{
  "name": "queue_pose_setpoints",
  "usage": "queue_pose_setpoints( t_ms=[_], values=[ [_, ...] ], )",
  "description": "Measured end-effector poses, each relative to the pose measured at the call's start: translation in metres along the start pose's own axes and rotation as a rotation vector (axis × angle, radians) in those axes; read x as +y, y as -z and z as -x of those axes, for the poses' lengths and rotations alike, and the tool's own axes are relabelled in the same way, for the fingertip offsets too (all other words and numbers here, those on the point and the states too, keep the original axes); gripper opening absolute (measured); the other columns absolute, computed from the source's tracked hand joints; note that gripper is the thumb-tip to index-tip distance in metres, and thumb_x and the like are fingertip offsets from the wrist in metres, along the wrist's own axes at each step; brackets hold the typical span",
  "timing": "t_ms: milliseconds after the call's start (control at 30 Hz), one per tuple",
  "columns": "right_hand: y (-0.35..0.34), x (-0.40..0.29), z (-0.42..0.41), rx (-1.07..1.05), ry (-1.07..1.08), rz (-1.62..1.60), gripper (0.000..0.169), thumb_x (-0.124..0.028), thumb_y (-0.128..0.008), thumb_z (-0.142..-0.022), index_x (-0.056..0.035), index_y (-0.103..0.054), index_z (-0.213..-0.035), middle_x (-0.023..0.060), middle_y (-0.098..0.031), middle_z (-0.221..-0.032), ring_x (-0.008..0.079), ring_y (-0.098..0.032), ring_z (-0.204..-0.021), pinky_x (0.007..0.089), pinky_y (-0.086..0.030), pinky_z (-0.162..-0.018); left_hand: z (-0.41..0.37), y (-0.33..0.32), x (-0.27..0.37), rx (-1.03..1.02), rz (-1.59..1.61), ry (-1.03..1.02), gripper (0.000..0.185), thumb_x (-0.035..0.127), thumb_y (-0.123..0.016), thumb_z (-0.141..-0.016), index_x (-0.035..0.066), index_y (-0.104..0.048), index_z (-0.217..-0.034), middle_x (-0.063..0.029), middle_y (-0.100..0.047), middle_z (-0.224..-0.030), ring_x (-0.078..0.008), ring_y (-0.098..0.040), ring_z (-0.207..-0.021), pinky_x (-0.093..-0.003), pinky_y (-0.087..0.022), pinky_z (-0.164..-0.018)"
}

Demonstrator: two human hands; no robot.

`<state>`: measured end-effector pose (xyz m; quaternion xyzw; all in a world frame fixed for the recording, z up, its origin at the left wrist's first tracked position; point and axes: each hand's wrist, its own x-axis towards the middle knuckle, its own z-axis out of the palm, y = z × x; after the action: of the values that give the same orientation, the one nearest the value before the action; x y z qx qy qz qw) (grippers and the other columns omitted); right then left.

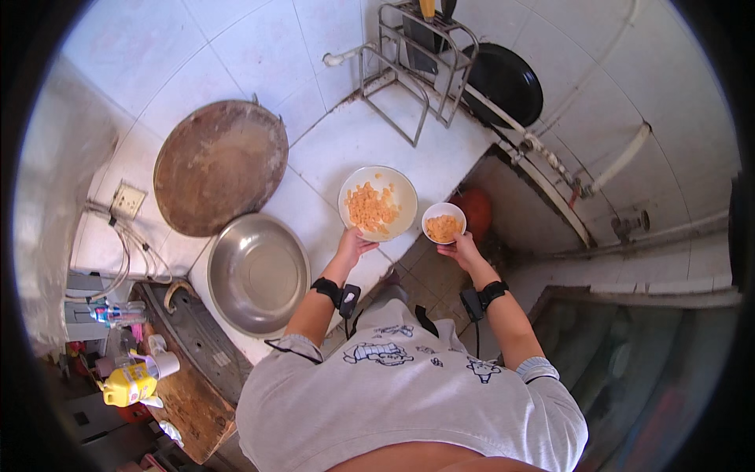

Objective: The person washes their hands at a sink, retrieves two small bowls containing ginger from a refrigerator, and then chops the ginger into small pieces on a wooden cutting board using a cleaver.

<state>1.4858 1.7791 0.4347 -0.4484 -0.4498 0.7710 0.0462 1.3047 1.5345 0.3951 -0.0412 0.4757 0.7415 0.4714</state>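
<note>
My left hand (353,248) grips the near rim of a large white bowl (407,203), which looks to be over the white tiled counter. Small orange diced pieces (373,207) are spread over its bottom, a few stuck apart near the far wall. To the right, my right hand (462,250) holds a small white bowl (443,210) from below and the side, past the counter's edge. More orange pieces (442,228) fill part of that small bowl. The two bowls are apart, side by side.
A wide stainless-steel basin (259,274) stands left on the counter (318,147). Behind it a round wooden board (221,168) leans on the wall. A metal knife rack (413,76) and a black pan (501,85) are at the back. A yellow jug (130,384) stands lower left.
</note>
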Motion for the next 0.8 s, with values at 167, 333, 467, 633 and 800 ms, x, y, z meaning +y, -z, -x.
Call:
queue_pose_setpoints(
  t_ms=[167, 333, 467, 633, 800],
  values=[
    [-0.010, -0.045, -0.079, -0.018, 0.062, -0.025, 0.042, -0.011, -0.042, -0.086, -0.0033, -0.019, -0.120, 0.0194, -0.048, -0.104, 0.0279, -0.060, -0.073, 0.0377, -0.055, -0.060, -0.045, -0.010, 0.031, 0.052, 0.048, -0.021, 0.058, 0.017, -0.044, -0.070, -0.002, -0.034, -0.124, -0.0214, -0.054, -0.109, -0.0340, -0.056, -0.097, -0.0453, -0.049, -0.083],
    [-0.019, -0.070, -0.127, -0.028, 0.041, 0.025, 0.040, -0.014, -0.039, -0.090, -0.0073, -0.019, -0.123, 0.0174, -0.049, -0.105, 0.0268, -0.059, -0.076, 0.0386, -0.053, -0.064, -0.079, -0.002, 0.045, 0.069, 0.035, -0.036, 0.059, 0.013, -0.042, -0.071, -0.001, -0.028, -0.126, -0.0206, -0.051, -0.113, -0.0336, -0.057, -0.097, -0.0452, -0.049, -0.082],
    [-0.013, -0.075, -0.153, -0.037, 0.000, 0.012, 0.041, -0.013, -0.038, -0.089, -0.0082, -0.019, -0.125, 0.0175, -0.048, -0.108, 0.0276, -0.058, -0.078, 0.0386, -0.052, -0.065, -0.091, -0.015, 0.053, 0.114, 0.010, -0.035, 0.050, 0.013, -0.039, -0.074, -0.005, -0.039, -0.121, -0.0203, -0.053, -0.113, -0.0321, -0.055, -0.101, -0.0442, -0.046, -0.089],
    [-0.015, -0.095, -0.171, -0.093, -0.033, -0.003, 0.043, -0.008, -0.040, -0.085, -0.0082, -0.021, -0.124, 0.0171, -0.046, -0.112, 0.0295, -0.057, -0.085, 0.0409, -0.052, -0.071, -0.096, -0.031, 0.062, 0.173, 0.003, -0.046, 0.048, 0.012, -0.039, -0.075, -0.006, -0.038, -0.120, -0.0196, -0.052, -0.113, -0.0293, -0.055, -0.102, -0.0427, -0.045, -0.091],
    [-0.009, -0.095, -0.195, -0.171, -0.068, -0.059, 0.049, -0.007, -0.043, -0.083, -0.0091, -0.020, -0.126, 0.0168, -0.046, -0.112, 0.0312, -0.056, -0.089, 0.0415, -0.052, -0.076, -0.106, -0.042, 0.055, 0.176, 0.118, -0.056, 0.046, 0.013, -0.039, -0.080, -0.002, -0.033, -0.124, -0.0180, -0.050, -0.116, -0.0282, -0.052, -0.106, -0.0423, -0.044, -0.092]
  ],
)
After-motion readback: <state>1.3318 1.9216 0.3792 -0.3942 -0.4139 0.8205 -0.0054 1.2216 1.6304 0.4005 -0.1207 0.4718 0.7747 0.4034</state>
